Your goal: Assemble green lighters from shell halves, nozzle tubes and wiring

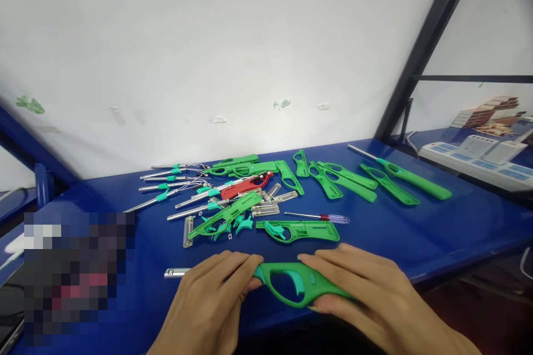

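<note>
A green long-nosed gas lighter [287, 299] with a teal trigger is held level between both hands, over the near edge of the blue table. My left hand [212, 294] is closed round its front, where the silver barrel comes out to the left. My right hand [362, 288] grips the handle, thumb below and fingers on top. Just beyond lies an open green shell half [308, 231] with a teal trigger in it. Behind that rests a screwdriver [333, 218] with a clear and red handle.
Loose shell halves, teal triggers, clear fuel tanks [266, 209] and wired metal barrels [162, 186] cover the table's middle and left. A red shell [250, 184] lies among them. At right is another green lighter [416, 180]. A white power strip [478, 158] is beyond the dark frame post.
</note>
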The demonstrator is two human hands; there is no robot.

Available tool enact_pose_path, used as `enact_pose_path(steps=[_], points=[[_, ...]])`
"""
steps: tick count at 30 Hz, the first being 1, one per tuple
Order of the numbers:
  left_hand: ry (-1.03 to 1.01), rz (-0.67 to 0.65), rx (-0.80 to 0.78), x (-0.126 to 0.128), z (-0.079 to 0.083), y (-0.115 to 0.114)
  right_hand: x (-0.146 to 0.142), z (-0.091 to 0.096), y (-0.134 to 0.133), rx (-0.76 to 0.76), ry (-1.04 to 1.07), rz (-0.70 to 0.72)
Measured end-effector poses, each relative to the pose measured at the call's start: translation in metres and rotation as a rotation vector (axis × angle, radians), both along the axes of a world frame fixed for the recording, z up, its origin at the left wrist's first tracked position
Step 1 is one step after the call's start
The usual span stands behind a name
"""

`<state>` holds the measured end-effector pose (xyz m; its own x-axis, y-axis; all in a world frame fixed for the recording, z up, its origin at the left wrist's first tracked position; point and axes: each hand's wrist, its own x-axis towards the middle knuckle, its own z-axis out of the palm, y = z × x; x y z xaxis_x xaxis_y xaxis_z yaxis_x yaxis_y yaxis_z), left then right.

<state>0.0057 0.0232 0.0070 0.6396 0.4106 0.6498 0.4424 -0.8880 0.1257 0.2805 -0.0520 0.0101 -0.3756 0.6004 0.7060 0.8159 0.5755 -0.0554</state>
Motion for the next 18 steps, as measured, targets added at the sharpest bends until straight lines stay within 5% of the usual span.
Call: enact_pose_path(steps=[6, 12, 18], points=[[-0.018, 0.078, 0.007, -0.008, 0.004, 0.001, -0.004, -0.010, 0.005, -0.161, 0.257, 0.048], [0.001, 0.242, 0.080, -0.022, 0.007, 0.001, 0.003, -0.021, 0.006, -0.367, 0.433, -0.185], [0.143, 0.209, 0.050, -0.016, 0.007, -0.005, 0.005, -0.027, 0.006, -0.444, 0.490, -0.050]])
